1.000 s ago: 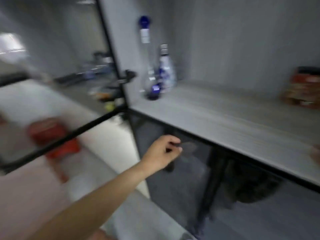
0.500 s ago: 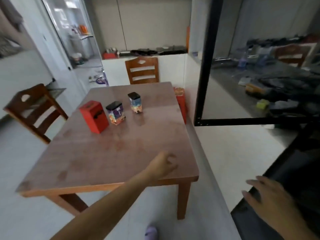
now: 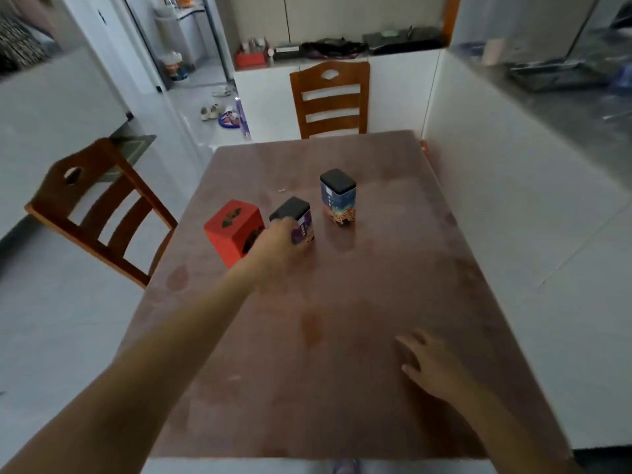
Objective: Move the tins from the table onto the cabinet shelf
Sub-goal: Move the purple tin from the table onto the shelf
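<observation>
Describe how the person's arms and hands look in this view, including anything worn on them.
Both forearms are bare all the way to the frame's bottom edge: no sleeves, gloves, watch or rings show. The left hand and right hand are motion-blurred, so fine detail such as nails cannot be made out.

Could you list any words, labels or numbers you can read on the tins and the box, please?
None can be read.
Blue tin: a small pale label patch, too blurred.
Purple tin: pale print beside the left hand, too blurred.
Red box: dark emblems only, no legible text.
</observation>
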{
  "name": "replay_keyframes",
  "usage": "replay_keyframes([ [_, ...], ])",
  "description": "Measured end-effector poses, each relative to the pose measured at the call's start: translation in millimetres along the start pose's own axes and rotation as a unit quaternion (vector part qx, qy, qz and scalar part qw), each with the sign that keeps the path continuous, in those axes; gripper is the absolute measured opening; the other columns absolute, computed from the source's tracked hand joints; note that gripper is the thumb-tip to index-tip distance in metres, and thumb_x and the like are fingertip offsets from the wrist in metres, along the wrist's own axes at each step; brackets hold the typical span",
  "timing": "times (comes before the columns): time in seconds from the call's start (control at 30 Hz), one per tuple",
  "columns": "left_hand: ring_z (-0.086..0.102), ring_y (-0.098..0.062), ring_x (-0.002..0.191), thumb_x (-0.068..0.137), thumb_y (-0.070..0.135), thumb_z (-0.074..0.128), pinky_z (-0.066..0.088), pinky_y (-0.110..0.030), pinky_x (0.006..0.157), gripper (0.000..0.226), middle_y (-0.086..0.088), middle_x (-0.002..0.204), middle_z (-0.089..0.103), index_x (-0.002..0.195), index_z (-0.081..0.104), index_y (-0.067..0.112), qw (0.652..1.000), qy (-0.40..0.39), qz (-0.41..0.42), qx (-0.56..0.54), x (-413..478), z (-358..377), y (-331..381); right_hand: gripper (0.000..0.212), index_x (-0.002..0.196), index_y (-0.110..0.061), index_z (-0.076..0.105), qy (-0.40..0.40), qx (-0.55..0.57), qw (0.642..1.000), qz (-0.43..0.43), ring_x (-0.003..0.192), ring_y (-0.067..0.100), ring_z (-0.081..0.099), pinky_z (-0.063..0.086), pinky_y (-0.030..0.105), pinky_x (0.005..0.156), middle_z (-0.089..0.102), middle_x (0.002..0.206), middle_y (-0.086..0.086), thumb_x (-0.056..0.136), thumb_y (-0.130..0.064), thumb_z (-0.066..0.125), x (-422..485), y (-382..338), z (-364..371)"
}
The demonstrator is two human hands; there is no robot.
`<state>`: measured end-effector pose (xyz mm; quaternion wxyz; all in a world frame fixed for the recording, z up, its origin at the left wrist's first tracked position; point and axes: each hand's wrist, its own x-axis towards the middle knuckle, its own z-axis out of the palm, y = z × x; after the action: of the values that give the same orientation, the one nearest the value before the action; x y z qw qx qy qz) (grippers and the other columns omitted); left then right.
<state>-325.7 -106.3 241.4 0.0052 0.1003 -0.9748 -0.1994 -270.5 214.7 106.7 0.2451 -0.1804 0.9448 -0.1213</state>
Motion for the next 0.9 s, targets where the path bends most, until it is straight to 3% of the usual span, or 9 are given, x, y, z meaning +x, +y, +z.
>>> replay_keyframes([
  [0.1, 0.056, -0.037, 0.104, 0.081, 0.027, 0.062, 0.049, -0.045, 0.084, 0.048, -0.02, 0.119, 0.058, 0.121, 0.048, 0.005, 0.994, 0.011, 0.027, 0.108, 48.1, -7.8, -13.6, 0.057, 0.139, -0.037, 0.026, 0.003, -0.008, 1.0, 0.019, 0.137, 0.033, 0.023, 0.029, 0.045, 0.113, 0.018, 0.155, 0.008, 0.088, -0.044, 0.05, 17.5, 0.0, 6.7],
  [0.23, 0.053, -0.039, 0.114, 0.078, 0.045, 0.064, 0.04, -0.049, 0.099, 0.067, -0.02, 0.126, 0.056, 0.128, 0.042, 0.006, 0.951, 0.018, 0.066, 0.302, 95.2, -8.0, -20.4, 0.056, 0.137, -0.038, 0.028, 0.01, -0.027, 0.999, 0.027, 0.137, 0.032, 0.019, 0.029, 0.049, 0.112, 0.017, 0.154, 0.006, 0.087, -0.048, 0.05, 22.9, 3.2, 11.3],
  [0.4, 0.062, -0.034, 0.097, 0.069, 0.065, 0.062, 0.046, -0.045, 0.092, 0.075, -0.012, 0.105, 0.066, 0.114, 0.051, 0.006, 0.932, -0.064, 0.056, 0.353, 131.0, 8.3, -24.1, 0.055, 0.138, -0.042, 0.022, 0.019, -0.008, 0.999, 0.039, 0.14, 0.029, 0.013, 0.025, 0.05, 0.113, 0.009, 0.156, 0.0, 0.089, -0.047, 0.046, 20.3, 4.2, 20.9],
  [0.57, 0.059, -0.035, 0.099, 0.074, 0.04, 0.07, 0.055, -0.048, 0.082, 0.067, -0.016, 0.114, 0.059, 0.124, 0.043, 0.005, 0.949, -0.135, 0.005, 0.284, 134.3, 12.0, -26.0, 0.057, 0.14, -0.041, 0.018, 0.017, 0.026, 0.999, 0.037, 0.143, 0.029, 0.006, 0.02, 0.051, 0.115, 0.001, 0.158, -0.002, 0.091, -0.042, 0.045, 13.5, 2.5, 22.5],
  [0.7, 0.057, -0.031, 0.095, 0.078, 0.033, 0.063, 0.052, -0.041, 0.08, 0.055, -0.013, 0.111, 0.058, 0.126, 0.045, 0.015, 0.953, -0.14, 0.157, 0.219, 99.3, 15.5, 18.6, 0.063, 0.14, -0.043, 0.017, 0.002, 0.098, 0.995, 0.033, 0.143, 0.028, 0.006, 0.019, 0.049, 0.116, -0.001, 0.158, -0.003, 0.088, -0.039, 0.053, -2.9, 8.8, 17.1],
  [0.77, 0.057, -0.025, 0.092, 0.079, 0.026, 0.064, 0.049, -0.036, 0.077, 0.046, -0.005, 0.106, 0.06, 0.123, 0.051, 0.016, 0.943, -0.199, 0.239, 0.12, 63.6, 28.3, 51.8, 0.07, 0.14, -0.043, 0.018, 0.029, 0.179, 0.982, 0.053, 0.143, 0.025, 0.011, 0.021, 0.046, 0.115, 0.002, 0.158, -0.003, 0.084, -0.044, 0.06, -14.8, 14.4, 8.4],
  [0.83, 0.058, -0.022, 0.098, 0.081, 0.022, 0.065, 0.048, -0.03, 0.078, 0.044, -0.004, 0.11, 0.062, 0.122, 0.052, 0.016, 0.917, -0.284, 0.279, 0.03, 20.5, 46.4, 87.0, 0.085, 0.141, -0.04, 0.017, 0.068, 0.298, 0.949, 0.079, 0.141, 0.022, 0.017, 0.026, 0.045, 0.113, 0.009, 0.156, -0.004, 0.075, -0.051, 0.069, -31.0, 19.0, -6.6],
  [0.9, 0.059, -0.019, 0.101, 0.084, 0.02, 0.064, 0.05, -0.026, 0.078, 0.043, -0.002, 0.113, 0.062, 0.124, 0.051, 0.016, 0.888, -0.353, 0.292, -0.039, -21.9, 67.4, 124.0, 0.1, 0.143, -0.03, 0.019, 0.096, 0.479, 0.869, 0.074, 0.135, 0.023, 0.033, 0.036, 0.048, 0.109, 0.026, 0.149, 0.0, 0.064, -0.046, 0.078, -54.6, 25.9, -22.0],
])
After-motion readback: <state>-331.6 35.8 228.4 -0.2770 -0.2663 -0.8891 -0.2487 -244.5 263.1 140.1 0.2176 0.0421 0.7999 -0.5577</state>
